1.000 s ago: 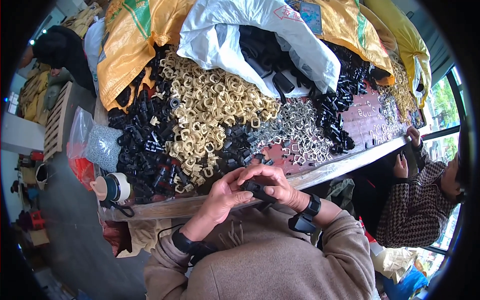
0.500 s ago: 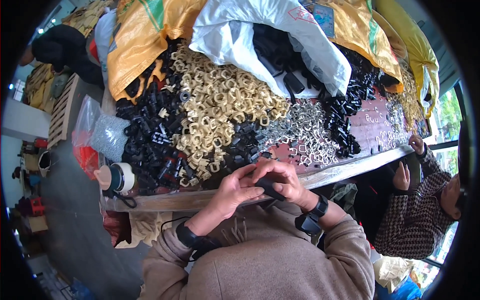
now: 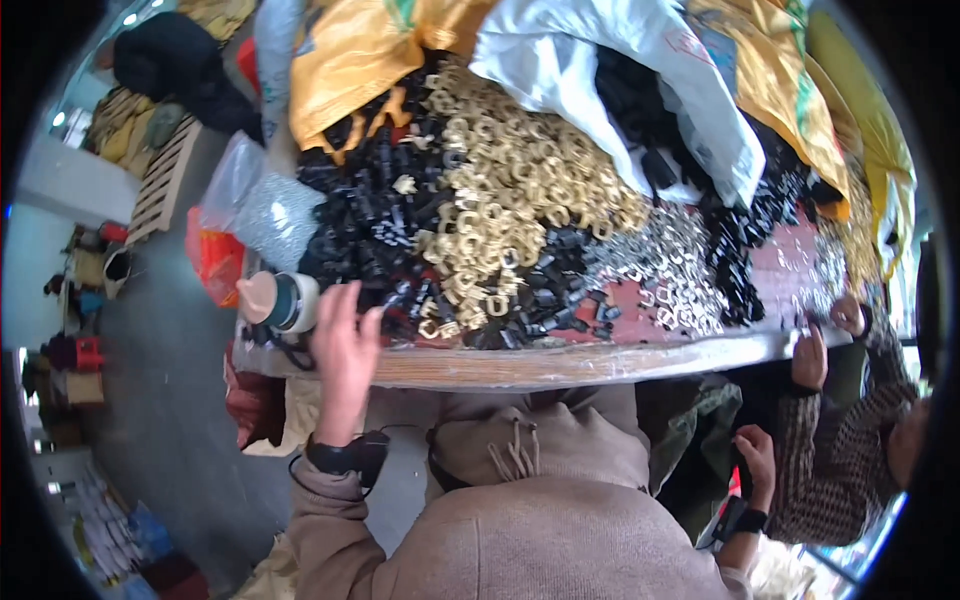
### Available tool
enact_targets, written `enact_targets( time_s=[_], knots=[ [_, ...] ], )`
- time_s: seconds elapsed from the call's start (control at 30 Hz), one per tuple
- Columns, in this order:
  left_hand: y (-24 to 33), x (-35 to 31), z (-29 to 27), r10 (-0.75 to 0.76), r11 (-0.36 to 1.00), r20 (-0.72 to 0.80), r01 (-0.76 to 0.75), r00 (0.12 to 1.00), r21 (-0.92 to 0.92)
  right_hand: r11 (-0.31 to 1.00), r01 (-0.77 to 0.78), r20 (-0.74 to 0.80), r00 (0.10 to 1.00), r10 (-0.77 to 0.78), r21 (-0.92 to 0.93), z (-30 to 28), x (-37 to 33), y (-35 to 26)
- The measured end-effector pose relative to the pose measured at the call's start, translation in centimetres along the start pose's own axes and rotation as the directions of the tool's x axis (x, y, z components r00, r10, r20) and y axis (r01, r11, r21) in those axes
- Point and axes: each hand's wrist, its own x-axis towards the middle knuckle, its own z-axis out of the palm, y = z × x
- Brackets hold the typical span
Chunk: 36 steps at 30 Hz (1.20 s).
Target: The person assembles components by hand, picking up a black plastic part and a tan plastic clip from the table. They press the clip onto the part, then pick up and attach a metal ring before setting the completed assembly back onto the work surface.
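Note:
My left hand (image 3: pixel 345 350) is raised over the table's front edge at the left. Its fingers and thumb are apart, a little blurred, with nothing seen in them. Right beside it stands a round cup (image 3: pixel 300 302) with a white and dark green body and a pinkish lid. My right hand (image 3: pixel 757 462) hangs low on the right, below the table edge and near a dark green cloth (image 3: pixel 690 430). Its fingers are loosely bent, and no object shows in them. In front lie heaps of beige plastic clips (image 3: pixel 500 200) and black plastic parts (image 3: pixel 375 215).
Small shiny metal pieces (image 3: pixel 685 270) lie right of the beige heap. A white sack (image 3: pixel 550 70) and a yellow sack (image 3: pixel 360 75) spill parts at the back. A clear bag (image 3: pixel 275 220) sits left. A co-worker's hand (image 3: pixel 810 358) is at the far right.
My hands were together around a black plastic part; they have now separated. The left went toward the cup, the right down to the right. The black part is no longer distinguishable. The view has shifted.

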Motion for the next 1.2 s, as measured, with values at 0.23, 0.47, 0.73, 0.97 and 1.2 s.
enact_targets(
  time_s=[0.23,0.47,0.73,0.97,1.2],
  knots=[
    [-2.6,0.6,0.5,0.051,0.953,0.082,-0.073,0.995,0.295,0.75,0.125,-0.099,0.964,-0.247,-0.649,2.6,0.0,3.5],
    [-2.3,2.1,-0.2,0.099,0.957,0.279,-0.168,0.955,0.237,0.774,0.585,0.005,0.799,-0.602,-0.242,7.7,3.0,-15.6],
    [-2.8,2.3,-0.8,0.151,0.95,0.302,-0.223,0.941,0.218,0.328,0.843,0.212,0.446,-0.869,-0.426,14.6,9.8,-21.5],
    [-2.5,3.1,-0.3,0.097,0.955,0.292,-0.171,0.951,0.242,0.319,0.756,0.275,0.543,-0.793,-0.572,15.2,10.7,-21.7],
    [-1.6,3.0,-1.0,0.22,0.885,0.188,-0.277,0.957,0.375,0.241,0.673,0.304,0.585,-0.752,-0.7,15.4,10.4,-21.7]
  ],
)
